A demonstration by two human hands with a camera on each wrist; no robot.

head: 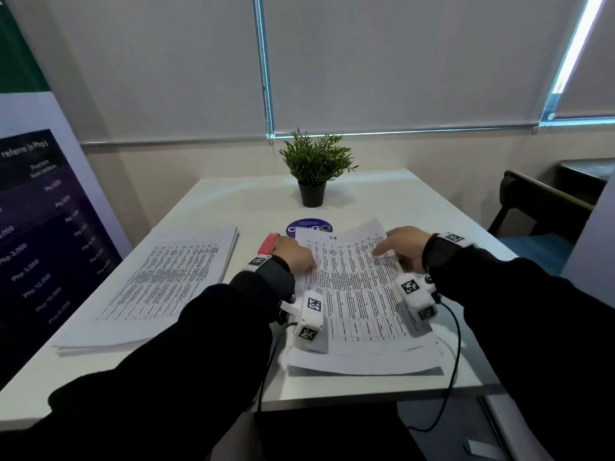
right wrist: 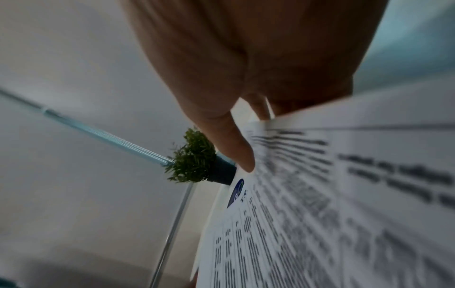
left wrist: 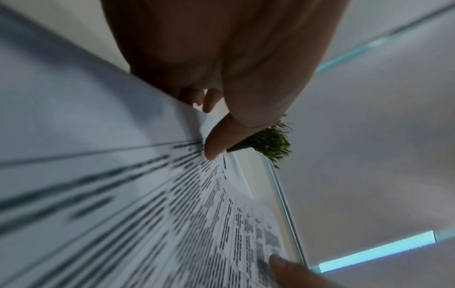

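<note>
A printed sheet (head: 352, 284) covered in table text bows upward between my two hands, above a stack of similar papers (head: 366, 364) on the white table (head: 382, 201). My left hand (head: 299, 259) pinches the sheet's left edge. In the left wrist view the thumb (left wrist: 219, 140) lies on the printed side of the sheet (left wrist: 123, 194) and the fingers curl behind it. My right hand (head: 399, 251) pinches the right edge. In the right wrist view its thumb (right wrist: 236, 150) presses on the sheet (right wrist: 320, 214) and the fingers sit behind.
A second paper stack (head: 166, 281) lies at the table's left. A red object (head: 268, 246) sits just behind my left hand. A round blue sticker (head: 307, 227) and a potted plant (head: 314, 168) are further back. A banner (head: 40, 227) stands left, a chair (head: 539, 207) right.
</note>
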